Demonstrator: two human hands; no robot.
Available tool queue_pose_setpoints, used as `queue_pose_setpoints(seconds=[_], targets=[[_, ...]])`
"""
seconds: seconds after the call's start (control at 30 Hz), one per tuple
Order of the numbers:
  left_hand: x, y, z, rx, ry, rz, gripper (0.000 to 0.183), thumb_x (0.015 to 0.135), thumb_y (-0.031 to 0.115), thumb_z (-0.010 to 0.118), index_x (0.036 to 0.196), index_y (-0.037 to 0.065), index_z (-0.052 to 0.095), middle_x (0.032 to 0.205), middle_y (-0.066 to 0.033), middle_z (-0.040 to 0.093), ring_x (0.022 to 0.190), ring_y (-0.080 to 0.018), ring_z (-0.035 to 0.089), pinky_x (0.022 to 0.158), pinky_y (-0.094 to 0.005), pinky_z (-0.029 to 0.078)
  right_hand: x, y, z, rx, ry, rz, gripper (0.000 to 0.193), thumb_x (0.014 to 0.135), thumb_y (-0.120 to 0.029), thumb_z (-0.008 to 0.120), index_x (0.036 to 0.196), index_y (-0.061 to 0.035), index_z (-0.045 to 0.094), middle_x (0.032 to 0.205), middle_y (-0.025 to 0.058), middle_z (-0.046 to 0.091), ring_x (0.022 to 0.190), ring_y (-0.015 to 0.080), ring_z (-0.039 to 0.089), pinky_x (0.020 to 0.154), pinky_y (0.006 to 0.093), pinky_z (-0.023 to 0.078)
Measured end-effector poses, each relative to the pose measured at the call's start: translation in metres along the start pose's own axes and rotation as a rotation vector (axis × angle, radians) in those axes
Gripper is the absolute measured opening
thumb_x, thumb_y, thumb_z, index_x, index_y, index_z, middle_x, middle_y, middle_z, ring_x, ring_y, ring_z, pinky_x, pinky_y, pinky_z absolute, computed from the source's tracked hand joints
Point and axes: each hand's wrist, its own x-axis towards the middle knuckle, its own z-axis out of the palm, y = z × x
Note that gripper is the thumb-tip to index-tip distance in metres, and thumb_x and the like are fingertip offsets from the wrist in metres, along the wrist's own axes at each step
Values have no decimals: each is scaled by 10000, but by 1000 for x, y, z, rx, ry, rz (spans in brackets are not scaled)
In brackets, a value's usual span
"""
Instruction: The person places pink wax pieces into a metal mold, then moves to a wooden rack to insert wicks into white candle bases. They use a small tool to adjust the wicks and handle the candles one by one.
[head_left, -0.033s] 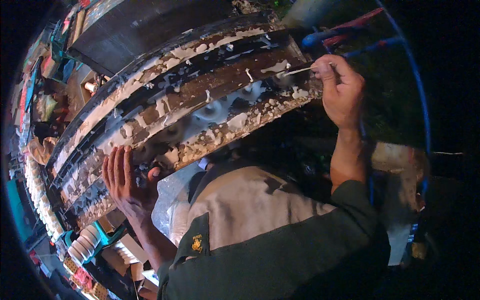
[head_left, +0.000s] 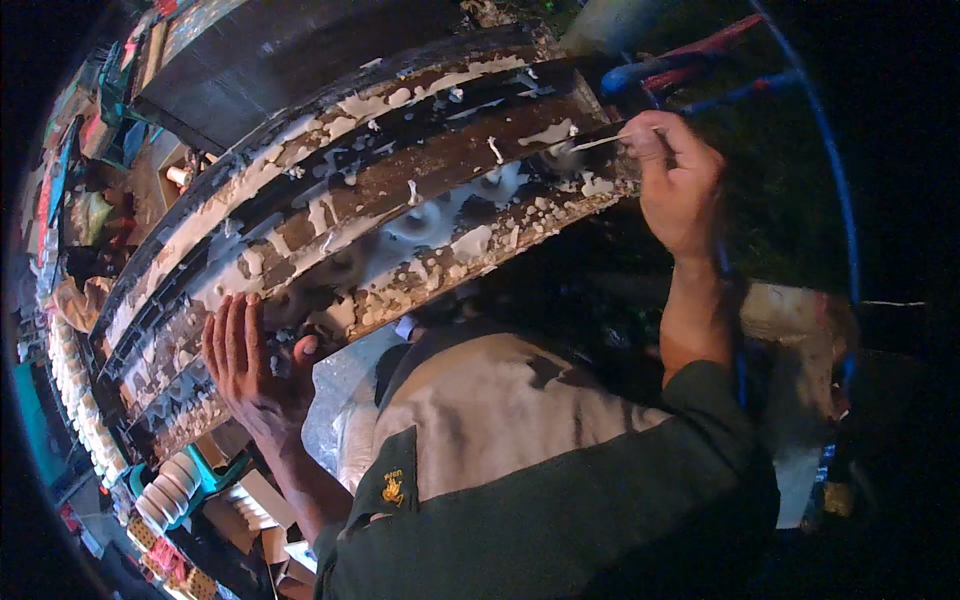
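Observation:
A long dark mould [head_left: 440,150], spattered with hardened white wax, lies slantwise before me. Short white stubs of what look like wicks [head_left: 415,192] stand in a row along its middle channel. My left hand [head_left: 250,365] rests on its near edge at the left, fingers stretched out flat, thumb apart. At the right end my right hand [head_left: 675,185] is closed in a pinch on a thin pale wick-like string [head_left: 602,141]. That string runs taut from my fingertips down to a wax-coated hollow in the mould. Its far end cannot be made out.
A dark panel [head_left: 270,70] stands behind the mould. Blue tubing [head_left: 835,170] curves at the right. At the lower left are white ribbed cylinders [head_left: 170,492] in a teal holder, beside open cardboard boxes [head_left: 262,495]. A row of white pieces [head_left: 82,400] lines the left side.
My right hand has shifted very slightly to the left, still pinching the string. My left hand stays on the mould's edge.

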Motion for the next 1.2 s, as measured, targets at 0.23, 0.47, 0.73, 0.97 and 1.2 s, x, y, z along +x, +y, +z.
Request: queue_pose_setpoints(seconds=[0.23,0.47,0.73,0.97,1.2], targets=[[3,0,2,39,9,18,645,1018,534,596,1358,-12,637,1354,-220,660,1305,-411,601,1166,-547,402,-7,14,26,-67,-130,-61,74,967,-76,676,960,-5,691,890,201,710,813,390,694,743,441,543],[3,2,-1,25,1,8,647,1014,524,609,1368,-17,629,1361,-232,653,1308,-422,596,1171,-545,391,-10,19,26,-58,-100,-93,172,1007,-167,710,1014,5,718,860,141,733,745,230,705,679,349,543],[3,0,2,21,13,5,677,980,542,660,1374,-9,636,1358,-222,659,1315,-385,603,1189,-541,371,1,11,26,-258,-65,-420,124,1001,-116,690,986,6,707,894,133,722,788,267,704,703,361,544],[5,6,0,31,10,-9,682,1006,574,595,1334,-21,650,1329,-230,670,1286,-428,605,1152,-541,413,-8,4,9,-91,13,-154,127,1006,-136,682,985,-14,711,889,143,730,807,286,715,729,372,550],[6,5,1,61,7,-8,683,1006,584,586,1329,-15,650,1331,-226,671,1290,-419,607,1157,-541,413,-10,21,15,-44,26,18,146,1020,-148,662,1016,-13,720,930,168,746,843,326,732,757,391,565]])
